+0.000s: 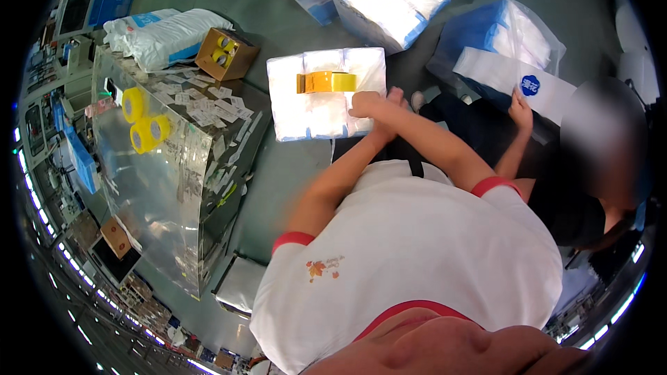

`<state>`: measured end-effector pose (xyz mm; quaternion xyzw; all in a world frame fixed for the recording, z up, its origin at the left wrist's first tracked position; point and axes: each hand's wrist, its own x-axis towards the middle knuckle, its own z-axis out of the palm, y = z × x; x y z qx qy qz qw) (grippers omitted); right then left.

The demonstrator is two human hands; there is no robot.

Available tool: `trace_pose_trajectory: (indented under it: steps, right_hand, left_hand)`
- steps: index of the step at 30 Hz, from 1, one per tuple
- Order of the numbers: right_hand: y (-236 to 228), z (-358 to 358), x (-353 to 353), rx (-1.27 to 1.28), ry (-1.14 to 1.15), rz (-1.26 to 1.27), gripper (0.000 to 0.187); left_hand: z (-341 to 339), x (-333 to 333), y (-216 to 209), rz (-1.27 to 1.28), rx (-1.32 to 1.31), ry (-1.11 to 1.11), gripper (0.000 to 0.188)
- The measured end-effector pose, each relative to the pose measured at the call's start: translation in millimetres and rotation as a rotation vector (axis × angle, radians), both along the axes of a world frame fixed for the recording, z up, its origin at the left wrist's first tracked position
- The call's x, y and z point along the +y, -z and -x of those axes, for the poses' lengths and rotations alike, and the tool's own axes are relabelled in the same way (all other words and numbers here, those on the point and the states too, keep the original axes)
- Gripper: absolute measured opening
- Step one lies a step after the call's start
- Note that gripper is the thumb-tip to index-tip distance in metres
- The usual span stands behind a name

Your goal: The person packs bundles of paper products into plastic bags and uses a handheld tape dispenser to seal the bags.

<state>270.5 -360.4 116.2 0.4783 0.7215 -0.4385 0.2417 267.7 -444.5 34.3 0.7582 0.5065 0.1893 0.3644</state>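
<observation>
two forearms (439,140) are crossed at the right side of the white bundle (323,113), the right hand (365,104) loosely curled, the left hand (396,98) half-hidden, grips unclear; taping is seemingly in hand, calling for the orange-and-yellow tape (326,82) on top to be reached.

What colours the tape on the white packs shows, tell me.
The tape is amber left, yellow right; best in the head view.

a shiny table (163,198) stands on the left, with small paper slips (224,105) across one end. on it are three yellow tape rolls (141,136), an open cardboard box (243,60) and a stuffed white sack (182,35). at right, a co-worker (573,198) in black sits close by.
</observation>
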Motion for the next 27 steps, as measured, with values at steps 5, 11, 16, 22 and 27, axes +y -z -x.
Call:
trace_pose_trajectory:
  steps: [5,11,16,22,27]
  right_hand:
    - [-29.5,-12.9,74.4,0.013,-0.063,-0.194,0.054]
    - [14.3,49.9,109.3,0.340,0.126,0.322,0.064]
    - [12.8,53.1,96.7,0.395,0.195,0.893,0.053]
    - [-52.8,40.9,100.5,0.433,0.085,0.694,0.059]
    - [-64.6,-49.0,92.6,0.231,-0.053,0.400,0.064]
  left_hand:
    - [43.6,-8.0,3.5,0.002,0.759,0.029,0.067]
    - [14.2,-3.4,-13.4,0.008,0.767,0.032,0.062]
    - [1.6,6.7,16.8,0.010,0.648,-0.032,0.060]
    - [45.2,-7.7,35.5,0.068,0.633,-0.241,0.063]
    - [54.2,-12.5,52.2,0.244,0.827,-0.191,0.066]
